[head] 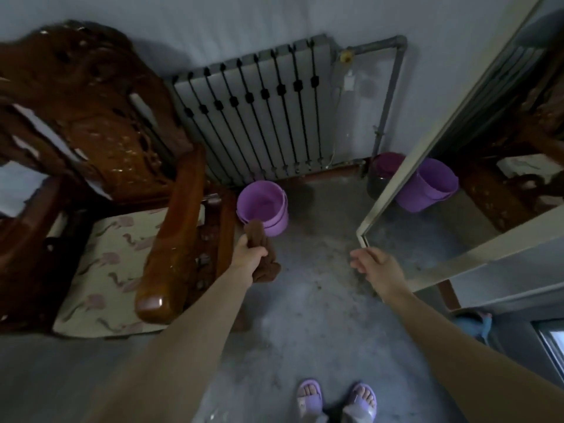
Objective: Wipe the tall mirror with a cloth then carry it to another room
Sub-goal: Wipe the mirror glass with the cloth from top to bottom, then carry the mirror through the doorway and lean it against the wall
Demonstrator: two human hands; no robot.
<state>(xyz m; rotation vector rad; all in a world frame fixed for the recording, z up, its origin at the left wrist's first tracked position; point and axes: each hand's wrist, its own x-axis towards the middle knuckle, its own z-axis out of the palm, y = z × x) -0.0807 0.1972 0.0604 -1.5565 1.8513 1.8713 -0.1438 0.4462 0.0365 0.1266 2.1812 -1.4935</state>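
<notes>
A: Where is the tall mirror?

B: The tall mirror (476,184) leans at about two o'clock, tilted, its pale frame running from the top right corner down to a lower corner near the middle of the view. Its glass reflects a purple bucket and part of a carved chair.

A: And the hands?

B: The left hand (248,254), at about ten o'clock from centre, is closed around a bunched brown cloth (262,251), which hangs below the fist. The right hand (370,264) is loosely open, fingers spread and holding nothing, just beside the mirror's lower corner, perhaps touching the frame; I cannot tell for certain.

A: What else is around?

B: A carved wooden armchair (106,178) at nine o'clock, a grey radiator (259,111) at twelve, and a purple bucket (264,207) on the concrete floor just beyond the cloth.

A: How far along is the job?

B: The glass looks dusty near the bottom, so I judge wiping is either not begun or unfinished. Carrying it to another room remains entirely.
</notes>
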